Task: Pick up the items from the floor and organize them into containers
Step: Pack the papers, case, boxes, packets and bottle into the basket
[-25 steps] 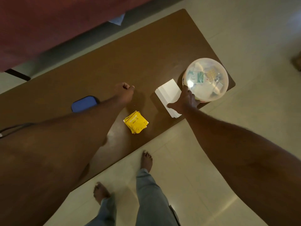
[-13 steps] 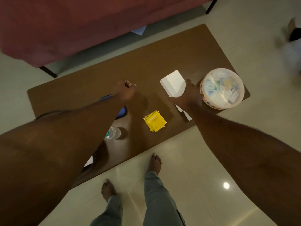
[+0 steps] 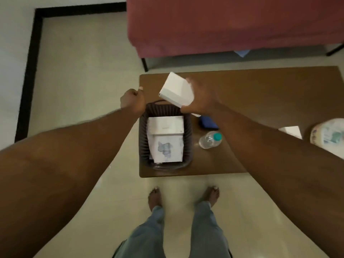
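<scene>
My right hand (image 3: 202, 98) grips a white box (image 3: 176, 89) and holds it tilted in the air over the far end of a dark ribbed basket (image 3: 142, 131). The basket stands at the left end of the brown low table (image 3: 260, 94); inside it lie two white boxes, one plain (image 3: 166, 124) and one with a blue-grey print (image 3: 167, 148). At the basket's far left corner, my left hand (image 3: 133, 101) is closed in a fist with nothing visible in it.
On the table to the right of the basket lie a blue pouch (image 3: 207, 122) and a clear bottle with a teal cap (image 3: 210, 139). Another white box (image 3: 290, 131) and a round clear tub (image 3: 329, 133) sit at the right edge. A red sofa (image 3: 232, 23) stands behind the table.
My right hand has lifted the white box off the table and carried it left over the basket. The view has swung left, bringing the basket into sight; the yellow packets are out of sight.
</scene>
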`<state>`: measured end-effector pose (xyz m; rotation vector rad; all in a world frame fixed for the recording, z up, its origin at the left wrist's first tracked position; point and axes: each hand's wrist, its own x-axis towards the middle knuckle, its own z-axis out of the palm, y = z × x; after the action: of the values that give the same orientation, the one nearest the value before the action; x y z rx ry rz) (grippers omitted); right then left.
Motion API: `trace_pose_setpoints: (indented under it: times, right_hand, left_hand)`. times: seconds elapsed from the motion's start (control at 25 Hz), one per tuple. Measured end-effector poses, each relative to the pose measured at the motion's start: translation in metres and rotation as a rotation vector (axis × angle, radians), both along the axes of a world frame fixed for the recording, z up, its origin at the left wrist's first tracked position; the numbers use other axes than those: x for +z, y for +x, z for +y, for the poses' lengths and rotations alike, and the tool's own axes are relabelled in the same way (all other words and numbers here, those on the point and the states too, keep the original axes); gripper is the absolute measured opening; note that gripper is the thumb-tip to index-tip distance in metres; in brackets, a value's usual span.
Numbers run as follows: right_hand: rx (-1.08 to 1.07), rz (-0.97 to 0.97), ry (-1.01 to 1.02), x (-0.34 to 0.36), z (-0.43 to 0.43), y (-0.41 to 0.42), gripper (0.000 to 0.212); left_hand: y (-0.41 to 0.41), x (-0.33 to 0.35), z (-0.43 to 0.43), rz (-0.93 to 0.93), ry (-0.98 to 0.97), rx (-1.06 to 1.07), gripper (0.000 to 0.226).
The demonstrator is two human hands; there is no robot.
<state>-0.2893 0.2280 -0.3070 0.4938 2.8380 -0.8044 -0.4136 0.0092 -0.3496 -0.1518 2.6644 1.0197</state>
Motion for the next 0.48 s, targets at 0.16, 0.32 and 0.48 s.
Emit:
trace_pose_setpoints:
  times: [0.16, 0.32, 0.48]
  right_hand:
    - [0.212, -0.164, -0.031, -0.022, -0.07, 0.003, 0.112]
    - [0.402, -0.341, 0.018, -0.055, -0.104, 0.027, 0.112]
    - [0.471, -0.429, 0.107, -0.094, -0.117, 0.04, 0.105]
  left_hand:
    - [-0.001, -0.018, -0.068, -0.113, -0.004, 0.123, 0.057]
    - [-0.004, -0.031, -0.089, -0.167, 0.0, 0.112, 0.059]
    - [-0.003, -0.048, -0.094, -0.187, 0.023, 0.047, 0.059]
